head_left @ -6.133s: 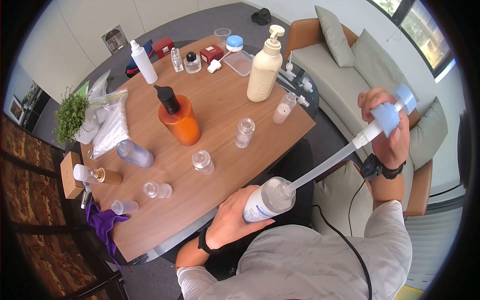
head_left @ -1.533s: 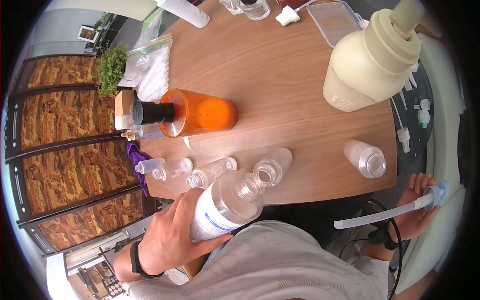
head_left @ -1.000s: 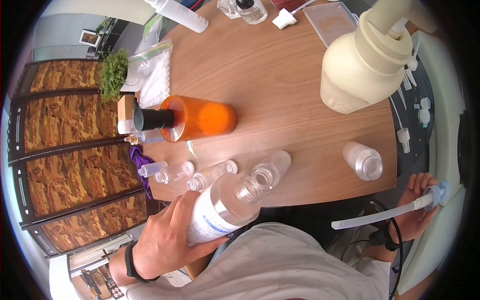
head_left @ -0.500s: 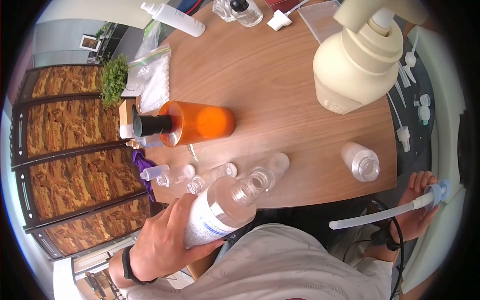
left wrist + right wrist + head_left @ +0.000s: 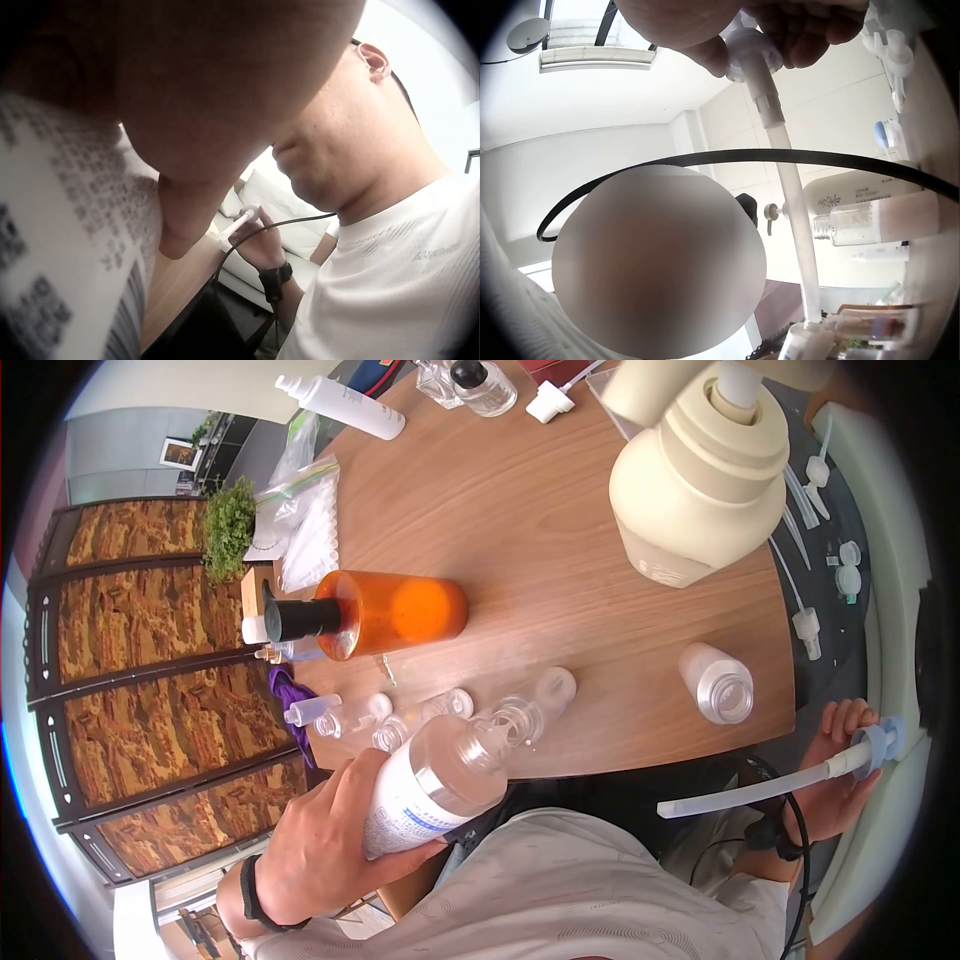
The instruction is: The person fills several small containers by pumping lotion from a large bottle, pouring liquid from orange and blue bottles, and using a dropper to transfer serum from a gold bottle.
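Note:
My left hand (image 5: 325,840) grips a clear bottle with a white label (image 5: 415,800), tilted so that its open mouth meets the mouth of a small clear bottle (image 5: 540,700) at the table's near edge. In the left wrist view the printed label (image 5: 67,225) fills the left side. Off to the right, my right hand (image 5: 840,790) holds a pump head (image 5: 872,750) with a long translucent tube (image 5: 740,797) pointing left. The right wrist view shows the fingers around the pump's collar (image 5: 754,56). Whether liquid is flowing I cannot tell.
An orange bottle with a black pump (image 5: 400,610) and a large cream pump bottle (image 5: 695,500) stand on the table (image 5: 520,530). Another small open bottle (image 5: 718,685) is at the right. Several small bottles line the near left edge. A black cable (image 5: 800,860) runs by my right arm.
Earlier, the tube reached into the labelled bottle; now it is out in my right hand and the bottle is tilted against the small one. Over the last second the hands barely moved; the view shifted slightly.

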### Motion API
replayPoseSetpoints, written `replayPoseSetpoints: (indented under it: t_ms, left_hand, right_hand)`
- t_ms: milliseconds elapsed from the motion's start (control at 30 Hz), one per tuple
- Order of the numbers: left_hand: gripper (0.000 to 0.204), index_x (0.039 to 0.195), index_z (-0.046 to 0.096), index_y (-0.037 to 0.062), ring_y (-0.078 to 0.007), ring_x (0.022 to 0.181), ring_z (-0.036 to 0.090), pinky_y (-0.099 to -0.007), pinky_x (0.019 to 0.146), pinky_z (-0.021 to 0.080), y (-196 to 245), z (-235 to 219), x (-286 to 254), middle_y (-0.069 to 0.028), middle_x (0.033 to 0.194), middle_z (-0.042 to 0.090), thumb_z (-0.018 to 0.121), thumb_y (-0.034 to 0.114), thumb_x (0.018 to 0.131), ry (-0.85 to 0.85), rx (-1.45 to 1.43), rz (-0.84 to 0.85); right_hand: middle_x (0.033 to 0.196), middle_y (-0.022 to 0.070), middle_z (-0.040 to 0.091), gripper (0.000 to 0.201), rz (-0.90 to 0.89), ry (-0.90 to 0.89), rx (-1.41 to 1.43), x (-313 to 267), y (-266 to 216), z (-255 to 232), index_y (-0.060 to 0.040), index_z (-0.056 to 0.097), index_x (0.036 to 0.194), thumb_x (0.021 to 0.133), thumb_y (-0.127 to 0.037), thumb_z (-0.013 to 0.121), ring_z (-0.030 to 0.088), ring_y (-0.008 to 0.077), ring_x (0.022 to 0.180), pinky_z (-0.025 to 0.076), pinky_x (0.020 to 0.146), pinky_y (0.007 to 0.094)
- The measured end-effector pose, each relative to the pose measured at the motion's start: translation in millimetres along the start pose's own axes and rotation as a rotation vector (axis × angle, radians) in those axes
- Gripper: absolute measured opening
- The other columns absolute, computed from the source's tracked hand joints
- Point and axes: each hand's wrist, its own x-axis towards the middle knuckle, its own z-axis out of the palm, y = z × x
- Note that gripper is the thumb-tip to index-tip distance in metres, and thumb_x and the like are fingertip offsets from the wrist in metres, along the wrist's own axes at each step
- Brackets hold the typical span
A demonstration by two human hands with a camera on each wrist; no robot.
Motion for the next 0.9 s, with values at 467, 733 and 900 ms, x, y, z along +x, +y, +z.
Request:
replayPoseSetpoints:
  t_ms: [467,733,900]
  left_hand:
    - [0.084,0.135,0.049,-0.0052,-0.0411,0.087,0.075,-0.0456,0.069,0.062,-1.1,-1.8,-0.4,-0.0239,0.102,0.069,0.089,0.045,0.080,-0.002,0.018,0.014]
    - [0.084,0.135,0.049,-0.0057,-0.0406,0.087,0.075,-0.0452,0.068,0.062,-0.5,-2.4,0.7,-0.0237,0.102,0.069,0.089,0.044,0.081,-0.003,0.013,0.026]
    - [0.083,0.135,0.049,-0.0056,-0.0407,0.089,0.075,-0.0453,0.069,0.062,1.2,-4.5,1.8,-0.0236,0.103,0.069,0.088,0.044,0.082,-0.006,0.023,0.023]
  right_hand:
    - [0.102,0.0055,0.040,0.061,0.010,0.031,-0.019,0.0,0.2,1.5,-0.0028,0.046,0.121,0.099,-0.059,0.057,0.041,0.0167,0.098,0.031,0.089,0.0337]
    - [0.102,0.0056,0.038,0.060,-0.002,0.055,-0.028,0.5,1.0,4.8,-0.0015,0.045,0.120,0.099,-0.057,0.057,0.039,0.0171,0.095,0.030,0.088,0.0347]
    - [0.102,0.0062,0.038,0.060,-0.002,0.067,-0.034,0.6,0.3,6.1,-0.0010,0.045,0.120,0.099,-0.056,0.057,0.038,0.0174,0.095,0.030,0.087,0.0347]
